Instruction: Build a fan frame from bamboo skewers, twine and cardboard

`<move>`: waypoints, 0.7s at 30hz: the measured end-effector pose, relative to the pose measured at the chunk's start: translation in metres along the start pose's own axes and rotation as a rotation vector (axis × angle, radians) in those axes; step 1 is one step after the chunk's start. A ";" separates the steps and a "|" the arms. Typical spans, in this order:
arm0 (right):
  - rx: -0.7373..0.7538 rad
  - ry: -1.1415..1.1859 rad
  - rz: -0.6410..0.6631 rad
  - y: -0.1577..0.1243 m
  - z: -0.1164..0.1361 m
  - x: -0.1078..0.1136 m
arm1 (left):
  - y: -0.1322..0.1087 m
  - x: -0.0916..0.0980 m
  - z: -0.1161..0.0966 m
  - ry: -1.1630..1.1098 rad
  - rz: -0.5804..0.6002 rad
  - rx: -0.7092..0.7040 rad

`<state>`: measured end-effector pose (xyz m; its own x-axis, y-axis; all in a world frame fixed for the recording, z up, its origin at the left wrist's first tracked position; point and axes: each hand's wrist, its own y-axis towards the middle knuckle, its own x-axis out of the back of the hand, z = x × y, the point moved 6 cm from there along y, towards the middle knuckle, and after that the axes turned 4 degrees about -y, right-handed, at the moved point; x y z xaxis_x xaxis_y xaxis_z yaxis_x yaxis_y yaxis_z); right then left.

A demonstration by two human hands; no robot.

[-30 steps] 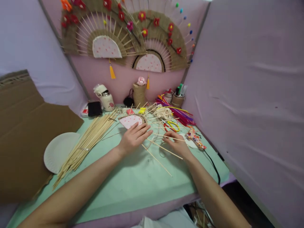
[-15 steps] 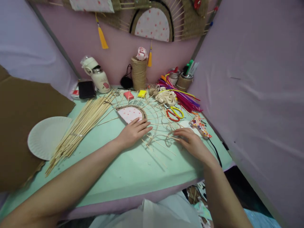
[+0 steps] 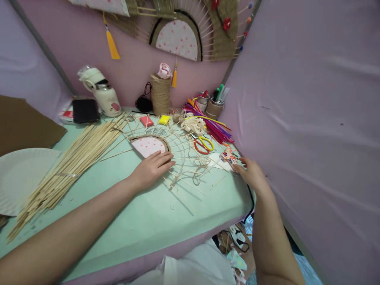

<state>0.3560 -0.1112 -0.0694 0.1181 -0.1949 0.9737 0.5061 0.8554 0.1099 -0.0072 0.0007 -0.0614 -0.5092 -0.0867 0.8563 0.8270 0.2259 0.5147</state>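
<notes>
My left hand (image 3: 151, 169) lies flat with its fingers stretched over the right end of a half-round piece covered in pink-dotted white fabric (image 3: 147, 145). Thin wooden sticks (image 3: 190, 185) fan out from this piece, with loose twine (image 3: 197, 178) looped among them. On the right, my right hand (image 3: 252, 174) is at the handle end of a flower-patterned glue gun (image 3: 228, 155), thumb and fingers apart around it. The glue gun rests on a white paper piece (image 3: 216, 161), and its black cord drops over the table's edge. Scissors (image 3: 203, 145) with red and yellow handles lie behind the sticks.
A bundle of sticks (image 3: 71, 168) and a paper plate (image 3: 20, 178) lie at left, near brown cardboard (image 3: 26, 126). Along the back stand a bottle (image 3: 105, 99), a twine roll (image 3: 160, 95) and pen cups (image 3: 214, 107). Pipe cleaners (image 3: 218, 128) lie before the cups.
My right hand has moved right, from the stick ends to the glue gun. My left hand stays on the half-round piece. The view has turned a little to the right.
</notes>
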 end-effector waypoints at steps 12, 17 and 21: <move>0.015 -0.005 -0.113 0.014 0.016 0.002 | 0.002 0.003 -0.003 0.026 -0.023 -0.016; 0.028 -0.024 -0.482 -0.007 0.013 0.052 | 0.000 0.001 -0.001 -0.005 -0.017 0.012; 0.001 0.090 -0.650 -0.018 0.011 0.074 | -0.001 0.000 0.000 -0.020 -0.024 0.005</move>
<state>0.3460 -0.1355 0.0030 -0.1410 -0.7116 0.6883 0.4976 0.5501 0.6706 -0.0078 0.0001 -0.0617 -0.5333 -0.0730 0.8428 0.8135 0.2289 0.5346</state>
